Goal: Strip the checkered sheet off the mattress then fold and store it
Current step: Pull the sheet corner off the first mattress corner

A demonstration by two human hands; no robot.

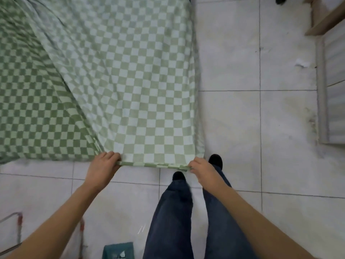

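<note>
Lower centre, head view: left hand (104, 165) and right hand (202, 171) each pinch the near hem of the checkered sheet (130, 81), with the fingers curled over the edge.
Held edge: it is stretched nearly level between the two hands, just above the tiled floor (242, 128).
Sheet from the grip: it spreads up and away from the hands toward the top and upper left of the frame. Its long axis runs from bottom to top.
Right border: it runs from the right hand straight up to top centre.
Fold line: a diagonal crease climbs from the left hand to the upper left, and a darker checkered layer (28, 109) lies beyond it.
Nearer hand: neither; both sit about equally close to the hem, on either side of the jeans legs (171, 212).
Next pull, as a judgement: it is toward the body, down the frame.
Hidden: the mattress cannot be seen under the cloth, and the fingertips are tucked under the hem.
Cut off: the far end and left side of the sheet leave the frame.
Hard to make out: the upper left is blurred, and the teal box (119, 251) at the bottom edge is unclear.
</note>
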